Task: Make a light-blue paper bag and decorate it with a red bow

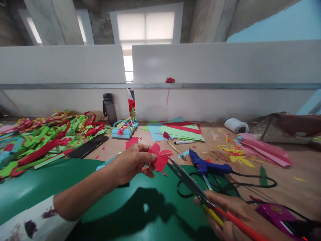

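Observation:
My left hand (136,159) pinches a red paper flower (160,157) between thumb and fingers, above the green mat. A slit shows between its petals on the right side. My right hand (225,211) is closed round the handles of a pair of scissors (187,180), one handle red and the other yellow. The scissor blades are slightly apart, their tips close to the flower's lower right edge; whether they touch it I cannot tell. Small red scraps lie on the table near the flower.
A blue glue gun (210,166) with a black cord lies behind the scissors. Stacked coloured paper (185,130), a marker (184,142) and a dark bottle (109,108) stand or lie farther back. At left are a phone (89,146) and a heap of paper strips (47,144).

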The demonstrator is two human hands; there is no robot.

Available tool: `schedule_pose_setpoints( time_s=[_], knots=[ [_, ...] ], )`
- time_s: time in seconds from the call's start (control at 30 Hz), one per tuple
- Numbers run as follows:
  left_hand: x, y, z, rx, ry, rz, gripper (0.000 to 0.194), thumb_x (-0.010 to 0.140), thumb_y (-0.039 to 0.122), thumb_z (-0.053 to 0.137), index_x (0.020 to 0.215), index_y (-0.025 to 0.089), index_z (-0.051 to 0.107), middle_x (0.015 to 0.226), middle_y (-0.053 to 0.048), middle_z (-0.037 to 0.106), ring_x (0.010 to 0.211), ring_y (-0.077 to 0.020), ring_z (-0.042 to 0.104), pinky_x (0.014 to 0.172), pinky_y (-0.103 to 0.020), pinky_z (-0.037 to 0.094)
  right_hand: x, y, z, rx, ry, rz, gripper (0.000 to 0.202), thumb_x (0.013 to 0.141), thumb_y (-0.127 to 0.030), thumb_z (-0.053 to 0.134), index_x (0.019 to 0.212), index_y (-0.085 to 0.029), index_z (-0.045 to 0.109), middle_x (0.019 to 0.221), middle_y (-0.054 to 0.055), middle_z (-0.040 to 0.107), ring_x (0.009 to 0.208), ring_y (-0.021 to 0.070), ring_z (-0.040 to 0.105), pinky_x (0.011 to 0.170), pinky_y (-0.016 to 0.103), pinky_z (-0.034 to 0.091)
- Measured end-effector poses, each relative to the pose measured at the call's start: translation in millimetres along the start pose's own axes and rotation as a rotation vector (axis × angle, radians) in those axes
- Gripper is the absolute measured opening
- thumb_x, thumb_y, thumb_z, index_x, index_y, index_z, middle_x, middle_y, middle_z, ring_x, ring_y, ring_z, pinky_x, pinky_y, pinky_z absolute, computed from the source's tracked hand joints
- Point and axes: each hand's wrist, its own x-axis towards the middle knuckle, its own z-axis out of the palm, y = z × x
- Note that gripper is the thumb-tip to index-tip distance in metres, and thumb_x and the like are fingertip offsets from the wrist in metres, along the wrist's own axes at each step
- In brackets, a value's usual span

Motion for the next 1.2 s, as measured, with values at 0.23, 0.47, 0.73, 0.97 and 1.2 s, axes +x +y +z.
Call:
schedule_pose_setpoints(
  time_s=[0.23, 0.47, 0.73, 0.97, 1.2],
  knots=[
    [1, -1, -1.6, -0.005, -0.027, -0.044, 0.009, 0.065, 0.015, 0.07, 0.069, 0.01, 0.063, 0.059, -0.002, 0.062, 0.05, -0.0086, 0.055, 0.053, -0.023, 0.052, 4, 30, 7, 0.082, 0.026, 0.069, 0.051, 0.076, -0.066, 0.053, 0.093, -0.019, 0.064, 0.063, -0.001, 0.049, 0.064, 0.0135, 0.052, 0.054, 0.018, 0.044],
    [1, 0, 2.2, -0.013, -0.047, -0.05, 0.011, 0.062, 0.015, 0.069, 0.06, 0.009, 0.06, 0.055, -0.004, 0.061, 0.047, -0.0098, 0.055, 0.049, -0.02, 0.044, 2, 40, 7, 0.208, -0.015, 0.179, 0.038, 0.079, -0.055, 0.059, 0.093, -0.02, 0.065, 0.058, -0.004, 0.046, 0.057, 0.0093, 0.051, 0.05, 0.015, 0.042],
    [2, -1, 1.7, -0.032, -0.102, -0.04, 0.006, 0.063, 0.012, 0.065, 0.06, 0.008, 0.062, 0.052, -0.003, 0.059, 0.049, -0.0119, 0.057, 0.049, -0.021, 0.04, -1, 23, 2, 0.161, -0.113, 0.196, 0.034, 0.079, -0.047, 0.062, 0.1, -0.02, 0.065, 0.053, -0.005, 0.045, 0.048, 0.0073, 0.047, 0.043, 0.015, 0.039],
    [1, 1, 4.5, -0.029, -0.108, -0.051, 0.009, 0.064, 0.013, 0.065, 0.058, 0.009, 0.06, 0.051, -0.003, 0.058, 0.046, -0.0095, 0.053, 0.048, -0.02, 0.039, 1, 29, 7, 0.137, -0.023, 0.169, 0.039, 0.078, -0.054, 0.059, 0.097, -0.021, 0.067, 0.053, -0.003, 0.048, 0.052, 0.0115, 0.052, 0.046, 0.018, 0.043],
    [0, 2, 6.2, 0.009, -0.063, -0.064, 0.011, 0.061, 0.017, 0.069, 0.057, 0.01, 0.061, 0.051, -0.004, 0.059, 0.056, -0.0173, 0.064, 0.05, -0.022, 0.044, -3, 21, 4, 0.199, -0.035, 0.239, 0.033, 0.08, -0.048, 0.06, 0.1, -0.023, 0.067, 0.062, -0.002, 0.054, 0.06, 0.0125, 0.056, 0.053, 0.018, 0.047]
  ],
)
